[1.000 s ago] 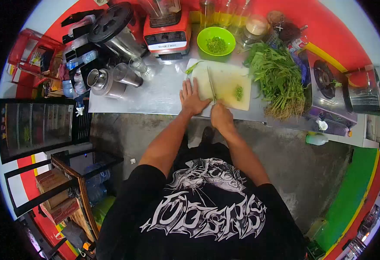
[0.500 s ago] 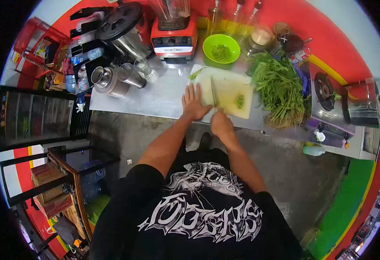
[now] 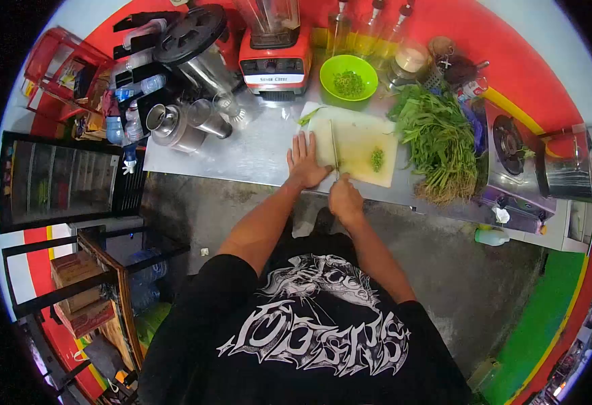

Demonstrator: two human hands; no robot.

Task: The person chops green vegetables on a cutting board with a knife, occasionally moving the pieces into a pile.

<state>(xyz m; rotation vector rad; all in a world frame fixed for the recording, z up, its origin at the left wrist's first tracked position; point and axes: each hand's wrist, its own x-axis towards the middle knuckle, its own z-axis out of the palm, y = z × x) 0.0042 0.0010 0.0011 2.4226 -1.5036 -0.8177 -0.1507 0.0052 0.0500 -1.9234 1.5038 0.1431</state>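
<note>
A knife [image 3: 334, 143] lies blade-away on the pale cutting board [image 3: 367, 128], its handle in my right hand [image 3: 345, 198] at the board's near edge. My left hand [image 3: 304, 162] rests flat at the board's left side, fingers spread, thumb close to the blade. To the right of the knife sits a small pile of chopped greens [image 3: 377, 159]. A green leaf piece [image 3: 309, 116] is at the board's upper left corner. Just beyond the board stands a lime-green bowl [image 3: 350, 101] with chopped greens inside. A large bunch of leafy greens with roots [image 3: 442, 138] lies to the right.
A red blender [image 3: 275, 64], a steel container with a black lid [image 3: 191, 40] and metal cups [image 3: 209, 119] stand along the back left. Bottles [image 3: 367, 34] line the back wall. A gas stove [image 3: 512, 169] is at the right end of the metal table [image 3: 255, 158].
The whole view has shifted slightly, with the table scene a little right and down. Both hands and the knife keep nearly the same places on the board.
</note>
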